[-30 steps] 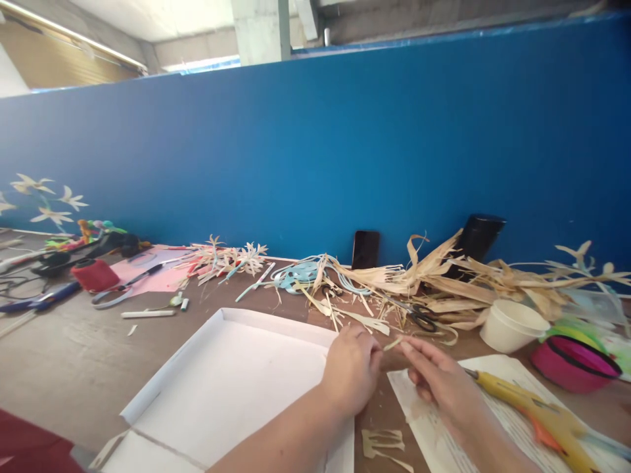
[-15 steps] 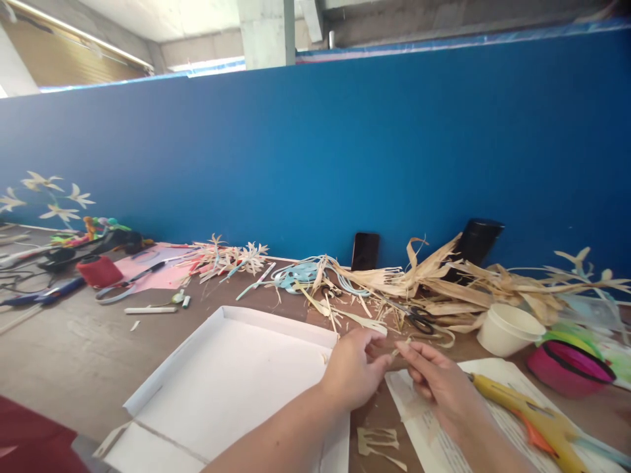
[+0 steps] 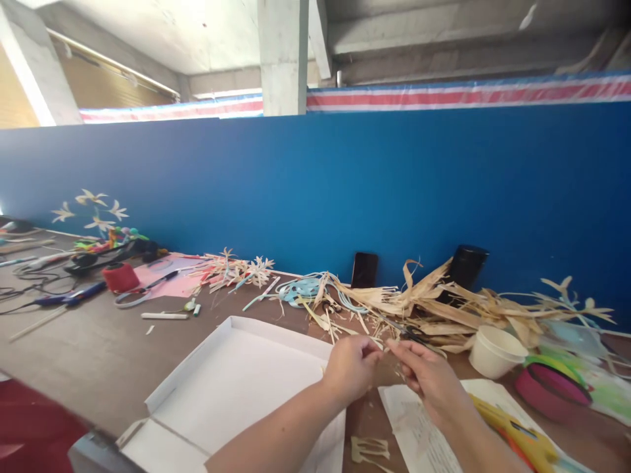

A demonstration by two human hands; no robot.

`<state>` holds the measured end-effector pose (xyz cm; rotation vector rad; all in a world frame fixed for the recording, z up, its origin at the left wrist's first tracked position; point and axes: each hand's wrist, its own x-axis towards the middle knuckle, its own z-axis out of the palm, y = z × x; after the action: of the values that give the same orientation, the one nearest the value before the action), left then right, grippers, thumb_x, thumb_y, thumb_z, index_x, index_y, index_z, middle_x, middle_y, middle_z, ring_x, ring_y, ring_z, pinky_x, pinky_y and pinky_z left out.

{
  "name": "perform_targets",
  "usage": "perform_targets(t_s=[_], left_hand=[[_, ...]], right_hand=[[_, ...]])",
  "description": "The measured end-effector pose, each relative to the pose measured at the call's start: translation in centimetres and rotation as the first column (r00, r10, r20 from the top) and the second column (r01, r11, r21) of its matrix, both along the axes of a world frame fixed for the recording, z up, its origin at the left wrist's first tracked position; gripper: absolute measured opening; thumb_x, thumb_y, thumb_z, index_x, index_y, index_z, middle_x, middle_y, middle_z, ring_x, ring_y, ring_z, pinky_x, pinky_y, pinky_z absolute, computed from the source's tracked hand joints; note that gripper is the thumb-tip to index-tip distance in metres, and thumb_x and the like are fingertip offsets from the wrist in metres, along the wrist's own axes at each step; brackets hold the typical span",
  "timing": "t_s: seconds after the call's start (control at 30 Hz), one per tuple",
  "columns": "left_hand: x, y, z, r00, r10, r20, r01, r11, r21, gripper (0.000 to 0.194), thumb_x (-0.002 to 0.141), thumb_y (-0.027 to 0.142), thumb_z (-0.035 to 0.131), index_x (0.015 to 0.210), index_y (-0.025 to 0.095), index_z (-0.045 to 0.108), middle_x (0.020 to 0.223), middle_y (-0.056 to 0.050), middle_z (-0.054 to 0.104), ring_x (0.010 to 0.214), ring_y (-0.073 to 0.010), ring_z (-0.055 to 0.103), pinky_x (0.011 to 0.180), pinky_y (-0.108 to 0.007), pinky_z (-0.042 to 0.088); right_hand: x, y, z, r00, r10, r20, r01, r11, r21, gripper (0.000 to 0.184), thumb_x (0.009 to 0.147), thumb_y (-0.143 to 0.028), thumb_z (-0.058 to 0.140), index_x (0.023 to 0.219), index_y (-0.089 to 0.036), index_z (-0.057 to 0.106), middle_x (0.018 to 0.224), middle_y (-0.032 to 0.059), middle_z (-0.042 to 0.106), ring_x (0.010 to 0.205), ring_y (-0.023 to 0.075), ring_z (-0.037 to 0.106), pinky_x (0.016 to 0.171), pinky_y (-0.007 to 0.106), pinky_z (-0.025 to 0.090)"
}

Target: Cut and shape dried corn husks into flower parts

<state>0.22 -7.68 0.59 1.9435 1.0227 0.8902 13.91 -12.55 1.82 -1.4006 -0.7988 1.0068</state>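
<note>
Where the two hands nearly meet, right of the centre of the frame, a small pale sliver [image 3: 386, 349] sits between their fingertips, so it lies to the right of the left hand [image 3: 351, 365] and to the upper left of the right hand [image 3: 428, 376]. The right hand is nearer, its thumb and forefinger seemingly pinching the sliver's right end; the left thumb and forefinger are touching or just beside the other end, but I cannot tell whether they grip it. What shows of its long axis seems to run across the gap, though it is too small to be sure. Below both hands, at the lower centre, a slit husk piece [image 3: 357, 449] lies on the surface [image 3: 108, 368], between the white box tray [image 3: 246, 381] and the sheet of paper [image 3: 419, 427].
</note>
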Motion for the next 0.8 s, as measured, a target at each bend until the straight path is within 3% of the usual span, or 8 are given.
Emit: perform_targets(t_s=[0.2,0.3,0.43,0.6,0.8], left_hand=[[0.4,1.3,1.3,0.995,0.085,-0.046,-0.083,0.995,0.046,0.018,0.075,0.030,0.049,0.068,0.017,0.059,0.067,-0.001,0.062,0.063,-0.0130,0.053,0.056,-0.023,0.033],[1.0,2.7,0.6,0.993,0.118,0.007,-0.117,0.992,-0.049,0.017,0.074,0.028,0.049,0.067,0.016,0.058,0.064,-0.002,0.062,0.061,-0.0130,0.053,0.057,-0.023,0.034],[2.0,4.0,-1.0,0.981,0.113,0.157,-0.077,0.973,-0.219,0.016,0.073,0.026,0.052,0.064,0.015,0.057,0.058,-0.001,0.059,0.052,-0.0104,0.048,0.051,-0.022,0.034],[2.5,3.7,-2.3,0.919,0.129,0.373,0.070,0.877,-0.476,0.014,0.072,0.025,0.054,0.064,0.014,0.053,0.053,0.002,0.054,0.043,-0.0067,0.041,0.046,-0.020,0.034],[2.5,3.1,-2.9,0.900,0.117,0.421,0.105,0.877,-0.468,0.010,0.070,0.020,0.056,0.064,0.013,0.054,0.052,0.002,0.052,0.041,-0.0057,0.042,0.043,-0.019,0.035]], right_hand=[[-0.4,2.8,0.1,0.985,-0.017,-0.174,0.028,0.998,0.060,0.029,0.056,-0.037,0.076,0.069,-0.015,0.061,0.042,-0.0076,0.042,0.036,0.0023,0.029,0.032,0.013,0.017],[-0.7,4.1,-0.7,0.968,0.007,-0.251,0.029,0.990,0.140,0.029,0.056,-0.035,0.076,0.072,-0.015,0.062,0.045,-0.0072,0.045,0.036,0.0016,0.029,0.030,0.012,0.018],[-0.9,5.0,-1.9,0.956,0.053,-0.289,0.008,0.979,0.206,0.028,0.058,-0.034,0.076,0.074,-0.014,0.063,0.057,-0.0039,0.053,0.039,0.0008,0.031,0.031,0.010,0.021],[-1.0,5.1,-3.3,0.929,0.092,-0.359,0.003,0.967,0.256,0.027,0.059,-0.033,0.076,0.074,-0.015,0.062,0.060,-0.0044,0.054,0.038,-0.0003,0.028,0.030,0.011,0.021],[-1.0,5.0,-4.2,0.914,0.085,-0.396,0.025,0.964,0.264,0.027,0.058,-0.031,0.077,0.074,-0.016,0.061,0.047,-0.0082,0.046,0.036,0.0004,0.028,0.031,0.011,0.022]])
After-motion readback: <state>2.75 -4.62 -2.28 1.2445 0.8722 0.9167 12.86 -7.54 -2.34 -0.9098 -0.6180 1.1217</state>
